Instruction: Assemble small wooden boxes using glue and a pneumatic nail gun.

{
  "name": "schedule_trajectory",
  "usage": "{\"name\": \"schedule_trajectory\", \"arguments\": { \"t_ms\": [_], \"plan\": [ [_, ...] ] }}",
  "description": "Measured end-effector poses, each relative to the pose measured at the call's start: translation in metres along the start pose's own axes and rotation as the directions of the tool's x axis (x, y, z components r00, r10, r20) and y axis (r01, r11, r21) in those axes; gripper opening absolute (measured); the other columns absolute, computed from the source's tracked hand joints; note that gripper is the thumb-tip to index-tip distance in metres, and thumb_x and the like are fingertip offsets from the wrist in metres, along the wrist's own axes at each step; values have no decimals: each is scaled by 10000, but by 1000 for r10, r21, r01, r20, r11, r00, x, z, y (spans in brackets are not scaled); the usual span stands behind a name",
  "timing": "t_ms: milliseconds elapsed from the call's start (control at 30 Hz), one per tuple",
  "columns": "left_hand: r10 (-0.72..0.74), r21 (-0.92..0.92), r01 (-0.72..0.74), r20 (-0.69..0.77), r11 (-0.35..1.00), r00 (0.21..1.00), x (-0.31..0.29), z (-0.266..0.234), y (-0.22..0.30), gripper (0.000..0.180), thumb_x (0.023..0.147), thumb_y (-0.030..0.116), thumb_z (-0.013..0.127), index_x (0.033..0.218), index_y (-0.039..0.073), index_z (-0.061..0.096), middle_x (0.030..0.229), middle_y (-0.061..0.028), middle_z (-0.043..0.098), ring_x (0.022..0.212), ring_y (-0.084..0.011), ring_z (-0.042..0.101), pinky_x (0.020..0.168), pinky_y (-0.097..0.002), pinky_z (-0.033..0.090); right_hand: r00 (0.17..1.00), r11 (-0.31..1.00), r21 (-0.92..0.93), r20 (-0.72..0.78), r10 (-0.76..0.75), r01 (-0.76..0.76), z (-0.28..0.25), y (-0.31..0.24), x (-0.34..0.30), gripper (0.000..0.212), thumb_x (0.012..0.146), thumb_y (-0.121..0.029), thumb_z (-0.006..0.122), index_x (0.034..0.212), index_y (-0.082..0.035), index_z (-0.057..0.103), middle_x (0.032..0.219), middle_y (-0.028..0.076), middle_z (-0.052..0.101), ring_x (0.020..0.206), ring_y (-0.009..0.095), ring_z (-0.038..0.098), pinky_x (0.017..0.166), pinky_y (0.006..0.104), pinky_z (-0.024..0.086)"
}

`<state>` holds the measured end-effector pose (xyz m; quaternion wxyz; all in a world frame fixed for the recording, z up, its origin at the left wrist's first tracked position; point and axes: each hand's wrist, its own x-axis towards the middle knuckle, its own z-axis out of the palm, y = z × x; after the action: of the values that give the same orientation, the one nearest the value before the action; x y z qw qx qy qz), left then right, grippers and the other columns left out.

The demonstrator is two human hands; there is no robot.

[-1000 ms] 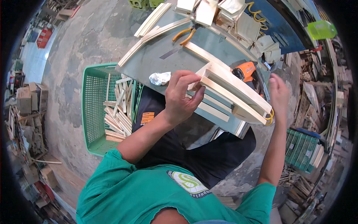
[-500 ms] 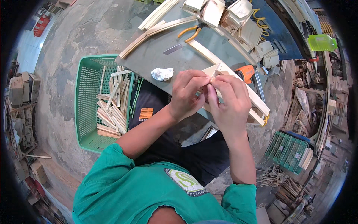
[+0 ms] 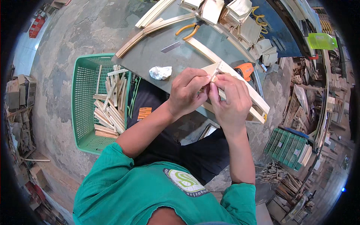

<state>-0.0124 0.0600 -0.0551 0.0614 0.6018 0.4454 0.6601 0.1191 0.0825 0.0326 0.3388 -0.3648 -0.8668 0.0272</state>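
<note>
Above the table's near edge, my left hand [image 3: 188, 90] and my right hand [image 3: 232, 98] meet with their fingertips pinched. Between them the end of a short pale wooden strip [image 3: 215, 73] sticks up; its lower part is hidden by my fingers. Just behind lies a wooden frame [image 3: 240, 87] of light slats, running toward the right edge of the table. An orange-bodied tool [image 3: 245, 71] rests beyond the frame, beside my right hand. White crumpled material [image 3: 160, 73] lies to the left of my left hand.
On the grey table [image 3: 150, 56] are yellow-handled pliers [image 3: 190, 29], a flat metal blade [image 3: 170, 47] and joined slats [image 3: 153, 28]. Stacked wooden pieces [image 3: 240, 22] line its far side. A green basket [image 3: 84, 101] of wooden sticks stands left; green crates [image 3: 287, 147] stand right.
Both hands stay pinched at the same spot, with slight finger movement around the strip. The whole view has shifted a little; nothing else has visibly moved.
</note>
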Motion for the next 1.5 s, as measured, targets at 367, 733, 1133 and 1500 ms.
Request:
{"name": "schedule_trajectory", "arguments": {
  "t_ms": [367, 733, 1133, 1500],
  "plan": [
    [38, 12, -38, -6, 999, 999, 1, 0, -4, 384, 638, -49, 775, 965, 63, 605, 934, -82, 649, 776, -255, 640, 638, -350, 548, 1000, 999, 18, 4, 29, -30, -1, 0, -1, 233, 706, -40, 798, 872, -60, 635, 938, 69, 694, 837, 255, 662, 739, 364, 527],
    [50, 24, -50, -3, 998, 999, 2, 0, -4, 371, 639, -40, 783, 956, 52, 615, 919, -84, 650, 773, -254, 647, 641, -345, 550, 1000, 1000, -9, -14, -12, 11, 0, 1, -4, 252, 693, -39, 807, 887, -69, 649, 957, 68, 689, 867, 260, 665, 734, 365, 527],
    [72, 18, -72, 24, 997, 997, 4, -1, -4, 368, 665, -35, 796, 962, 44, 595, 913, -91, 646, 752, -260, 641, 627, -352, 535, 1000, 999, -49, 7, 21, -21, -15, 0, -8, 272, 705, -56, 807, 945, -66, 680, 991, 66, 681, 925, 265, 657, 797, 374, 520],
    [57, 26, -60, 102, 998, 993, 7, -7, -1, 357, 694, -67, 763, 982, 30, 576, 915, -130, 651, 761, -250, 666, 627, -328, 544, 818, 818, 73, -46, 574, -570, -105, 141, -27, 231, 893, -130, 707, 1093, -15, 684, 995, 110, 720, 900, 195, 673, 824, 306, 527]
  ]
}}
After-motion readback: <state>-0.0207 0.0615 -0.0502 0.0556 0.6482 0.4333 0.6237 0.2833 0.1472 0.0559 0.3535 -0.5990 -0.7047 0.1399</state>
